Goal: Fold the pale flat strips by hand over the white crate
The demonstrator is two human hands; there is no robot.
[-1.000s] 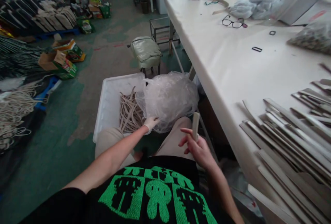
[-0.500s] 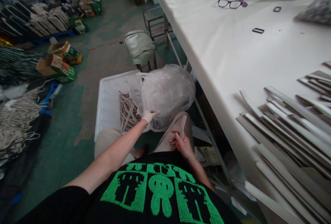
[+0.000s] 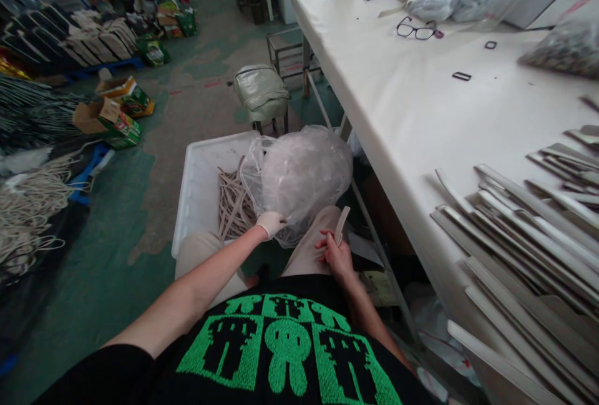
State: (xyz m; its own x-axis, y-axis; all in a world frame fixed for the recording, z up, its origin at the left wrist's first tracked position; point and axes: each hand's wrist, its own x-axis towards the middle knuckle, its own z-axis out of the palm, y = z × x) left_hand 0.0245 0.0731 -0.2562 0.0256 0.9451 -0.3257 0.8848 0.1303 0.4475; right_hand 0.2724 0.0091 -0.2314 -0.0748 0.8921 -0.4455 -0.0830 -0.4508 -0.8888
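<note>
My left hand (image 3: 271, 224), in a pale glove, is closed at the near edge of a clear plastic bag (image 3: 306, 171). A small dark spot shows at its fingertips, too small to name. Over my right thigh, my bare right hand (image 3: 337, 256) grips a short beige strap (image 3: 343, 223), whose free end points up and away from me. The bag bulges with pale contents and rests partly over a white plastic bin (image 3: 199, 168). Inside that bin lies a heap of similar beige straps (image 3: 234, 202).
To my right a white table (image 3: 374, 99) carries many long beige strips (image 3: 510, 249), eyeglasses (image 3: 416, 30), a black buckle (image 3: 462, 76) and bags. A padded stool (image 3: 262, 90) stands beyond the bin. Cartons (image 3: 107, 121) and bundled cords (image 3: 32, 218) lie on the left floor.
My left hand has drawn slightly back from the bag toward me. The strap in my right hand now leans more to the right. The whole view has tilted up a little.
</note>
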